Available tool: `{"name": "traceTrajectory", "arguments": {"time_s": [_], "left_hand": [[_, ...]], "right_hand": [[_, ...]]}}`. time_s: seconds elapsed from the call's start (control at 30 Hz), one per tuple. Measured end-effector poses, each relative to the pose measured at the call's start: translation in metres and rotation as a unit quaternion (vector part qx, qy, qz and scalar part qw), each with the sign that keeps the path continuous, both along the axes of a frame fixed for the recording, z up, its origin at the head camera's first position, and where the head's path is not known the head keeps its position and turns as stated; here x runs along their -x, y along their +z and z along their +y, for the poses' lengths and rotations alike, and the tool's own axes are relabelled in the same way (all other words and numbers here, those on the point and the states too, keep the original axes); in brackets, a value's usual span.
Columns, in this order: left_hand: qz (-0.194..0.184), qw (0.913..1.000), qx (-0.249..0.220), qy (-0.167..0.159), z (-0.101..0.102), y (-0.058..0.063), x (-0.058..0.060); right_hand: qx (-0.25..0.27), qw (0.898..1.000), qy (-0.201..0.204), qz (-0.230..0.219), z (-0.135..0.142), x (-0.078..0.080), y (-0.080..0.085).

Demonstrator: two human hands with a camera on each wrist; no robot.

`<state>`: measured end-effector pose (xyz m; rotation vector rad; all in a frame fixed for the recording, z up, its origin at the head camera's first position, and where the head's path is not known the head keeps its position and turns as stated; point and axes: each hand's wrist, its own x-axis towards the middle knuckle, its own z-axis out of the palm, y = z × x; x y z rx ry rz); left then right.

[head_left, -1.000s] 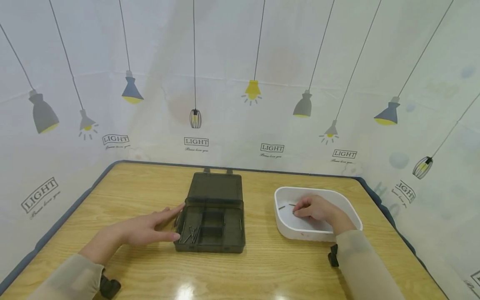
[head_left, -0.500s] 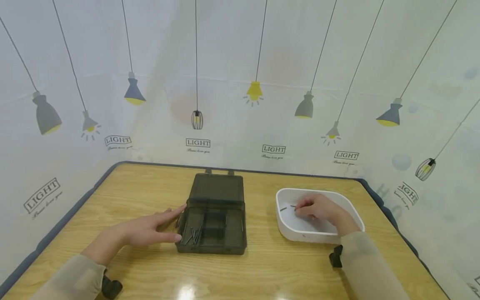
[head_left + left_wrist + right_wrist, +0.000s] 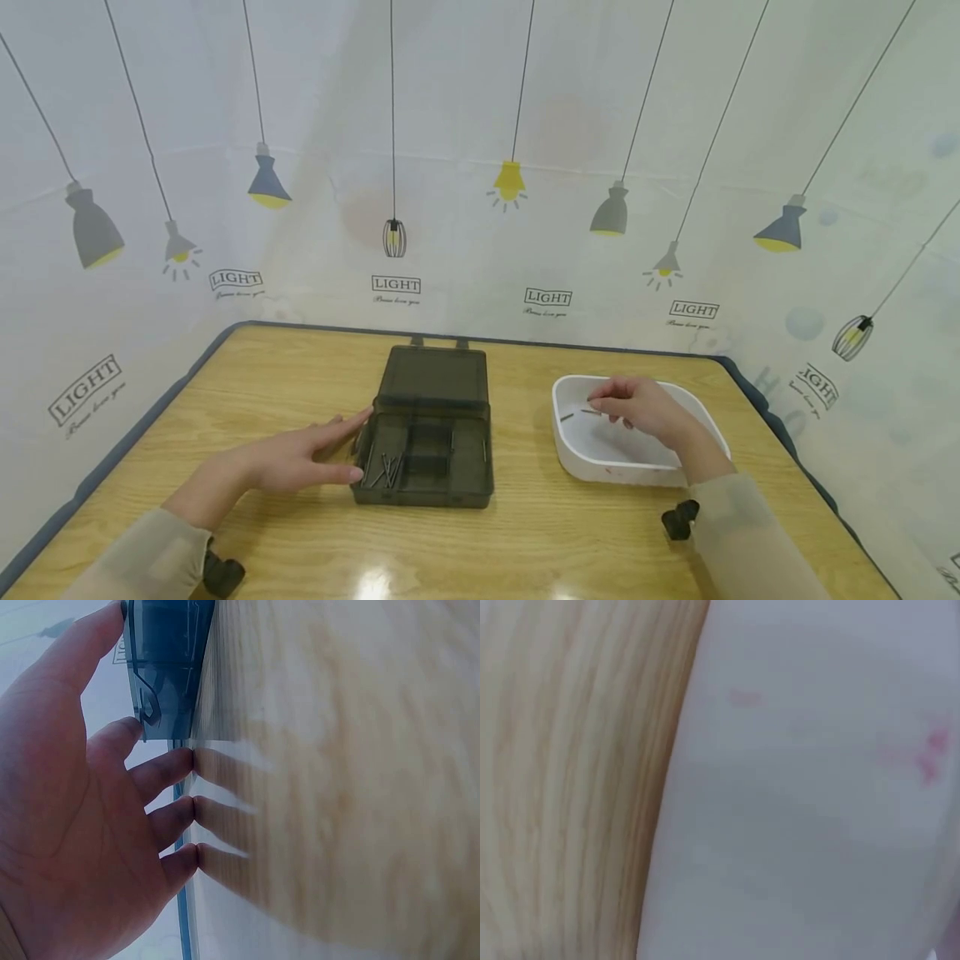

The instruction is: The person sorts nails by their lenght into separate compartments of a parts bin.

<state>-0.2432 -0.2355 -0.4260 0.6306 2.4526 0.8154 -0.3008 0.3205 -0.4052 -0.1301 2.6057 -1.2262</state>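
A dark translucent storage box point(image 3: 432, 450) lies with its lid point(image 3: 432, 372) raised and folded back. Several thin metal pieces with small heads point(image 3: 387, 473) lie in its left compartment. My left hand point(image 3: 288, 458) spreads along the box's left side, thumb and index finger touching it. In the left wrist view, the other fingertips point(image 3: 176, 864) of this hand rest on the table. Over the white tray point(image 3: 637, 472), my right hand point(image 3: 647, 408) pinches a small, dark, screw-like metal piece point(image 3: 592, 400), mostly hidden by the fingers. Two more thin pieces point(image 3: 567, 417) lie on the tray floor below.
The wooden table point(image 3: 517, 550) ends at a dark blue edging with a lamp-printed cloth point(image 3: 465, 250) hanging behind. A strip of tabletop separates box and tray. The right wrist view shows only the tray's outer wall point(image 3: 795, 802) and table.
My right hand has lifted slightly off the tray floor, with its fingertips closer to the tray's back wall. The left hand has stayed against the box.
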Motion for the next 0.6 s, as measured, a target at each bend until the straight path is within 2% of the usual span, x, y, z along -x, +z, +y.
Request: {"name": "traceTrajectory", "arguments": {"time_s": [0.07, 0.33, 0.6], "left_hand": [[0.001, 1.0000, 0.000, 0.000, 0.000, 0.000, 0.000], [-0.004, 1.0000, 0.004, 0.000, 0.000, 0.002, -0.002], [0.000, 1.0000, 0.001, 0.001, 0.001, 0.002, -0.002]], "right_hand": [[0.016, 1.000, -0.007, 0.005, -0.004, -0.002, 0.003], [0.063, 0.997, 0.008, 0.054, -0.024, -0.016, 0.014], [0.100, 0.992, 0.025, 0.073, -0.049, -0.029, 0.021]]}}
